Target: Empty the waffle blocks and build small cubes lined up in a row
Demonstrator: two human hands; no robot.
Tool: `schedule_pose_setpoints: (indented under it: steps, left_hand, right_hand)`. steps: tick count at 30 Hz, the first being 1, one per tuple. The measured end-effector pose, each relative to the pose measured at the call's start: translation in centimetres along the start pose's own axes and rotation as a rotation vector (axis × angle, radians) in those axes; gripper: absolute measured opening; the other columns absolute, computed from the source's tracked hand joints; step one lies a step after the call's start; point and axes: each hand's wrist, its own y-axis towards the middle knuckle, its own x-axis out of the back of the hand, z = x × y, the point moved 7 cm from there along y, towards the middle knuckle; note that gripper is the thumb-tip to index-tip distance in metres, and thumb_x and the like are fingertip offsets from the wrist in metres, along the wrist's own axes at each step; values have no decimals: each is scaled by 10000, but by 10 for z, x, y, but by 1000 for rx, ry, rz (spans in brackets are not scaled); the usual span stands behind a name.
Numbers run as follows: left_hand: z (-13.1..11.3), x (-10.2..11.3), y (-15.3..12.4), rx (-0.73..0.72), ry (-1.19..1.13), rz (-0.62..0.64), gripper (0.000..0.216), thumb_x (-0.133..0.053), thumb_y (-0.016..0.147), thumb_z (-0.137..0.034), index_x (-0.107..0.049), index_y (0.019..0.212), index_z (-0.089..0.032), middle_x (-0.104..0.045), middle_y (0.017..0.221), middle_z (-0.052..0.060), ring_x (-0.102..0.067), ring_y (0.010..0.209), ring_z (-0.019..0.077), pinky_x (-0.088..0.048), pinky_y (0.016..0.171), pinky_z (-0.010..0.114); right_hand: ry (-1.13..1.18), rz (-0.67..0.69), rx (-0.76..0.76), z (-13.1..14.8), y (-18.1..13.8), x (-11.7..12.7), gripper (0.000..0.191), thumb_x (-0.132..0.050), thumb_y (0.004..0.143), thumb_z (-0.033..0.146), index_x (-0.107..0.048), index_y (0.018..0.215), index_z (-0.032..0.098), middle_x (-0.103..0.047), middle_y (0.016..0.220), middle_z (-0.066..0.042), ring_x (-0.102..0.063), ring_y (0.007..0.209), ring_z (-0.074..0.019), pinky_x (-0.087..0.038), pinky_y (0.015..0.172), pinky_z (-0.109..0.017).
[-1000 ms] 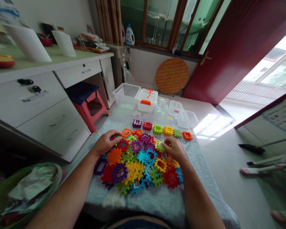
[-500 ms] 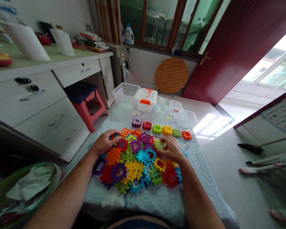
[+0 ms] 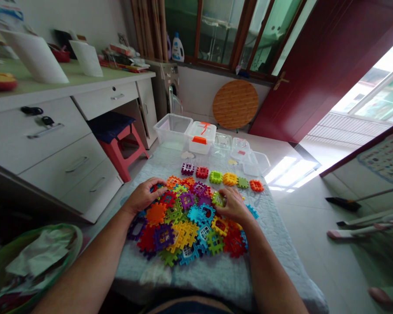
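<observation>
A heap of notched plastic building pieces [image 3: 183, 233] in many colours spreads over the cloth in front of me. At its upper right, my right hand [image 3: 235, 204] pinches a light green building piece [image 3: 218, 199] with a white window grille. My left hand [image 3: 145, 195] rests against the heap's left side, thumb and fingers apart, beside a red piece [image 3: 168, 199]. Past the heap runs a row of small stacks and pieces: a purple stack [image 3: 187, 169], a red stack [image 3: 202, 172], a light green stack [image 3: 215, 177], a yellow stack [image 3: 230, 179], a green piece [image 3: 243, 182] and an orange stack [image 3: 257, 186].
Along the table's far end stand an open clear bin [image 3: 173, 131], a lidded box [image 3: 201, 138] with an orange latch, and several small clear containers [image 3: 240, 148]. A pink stool [image 3: 124, 152] is at the left, near a green basket [image 3: 77, 237] on the floor.
My right hand has shifted slightly left and closed its fingers more around the light green piece. My left hand stays where it was.
</observation>
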Motion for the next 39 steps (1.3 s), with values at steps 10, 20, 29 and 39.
schedule_pose_setpoints:
  steps: [10, 20, 29, 39]
  left_hand:
    - [1, 0, -1, -8, -9, 9, 400, -566, 804, -553, -684, 975, -211, -695, 1052, 55, -617, 1020, 236, -443, 967, 331]
    - [-1, 1, -1, 7, -11, -5, 406, -575, 787, -563, -689, 959, -213, -701, 1041, 55, -624, 1002, 237, -445, 970, 344]
    - [-1, 1, -1, 0, -18, -3, 405, -573, 787, -565, -683, 952, -212, -696, 1038, 59, -623, 1011, 241, -447, 967, 352]
    - [-1, 1, -1, 9, -12, -1, 403, -577, 787, -563, -679, 959, -213, -694, 1046, 56, -622, 1006, 237, -440, 969, 345]
  right_hand:
    - [-61, -86, 24, 5, 15, 27, 390, -672, 688, 335, -582, 1041, 195, -584, 1003, -78, -479, 959, -256, -356, 836, -359]
    - [-230, 39, 27, -5, 99, 31, 488, -705, 664, 367, -588, 1102, 187, -569, 1097, -112, -478, 1034, -294, -354, 866, -383]
    - [-325, 111, 33, -8, 104, 17, 505, -685, 670, 401, -605, 1121, 188, -579, 1140, -145, -489, 1060, -335, -379, 864, -437]
    - [-330, 154, 38, -7, 109, 13, 457, -698, 690, 363, -619, 1107, 193, -612, 1123, -143, -517, 1044, -327, -389, 839, -407]
